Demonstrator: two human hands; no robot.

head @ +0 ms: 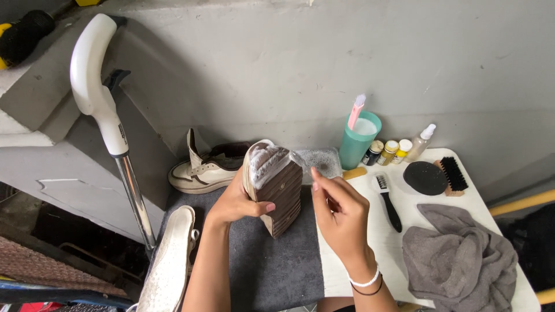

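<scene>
My left hand [237, 201] grips a shoe [276, 188] held sole-up, its brown ribbed sole facing me with white foam on the toe end. My right hand [341, 216] hovers just right of the shoe, fingers loosely curled near the sole's edge; whether anything small is between them I cannot tell. Both are above a dark grey mat [272, 266] on the table's left part.
A matching cream shoe [202, 170] and an insole [170, 260] lie left. On the white table [370, 242] are a teal cup [358, 141] with foam and a pink brush, small bottles [390, 151], a black-handled brush [388, 202], black pad [425, 177], wooden brush [454, 175], grey cloth [459, 260]. A metal pole [130, 185] stands left.
</scene>
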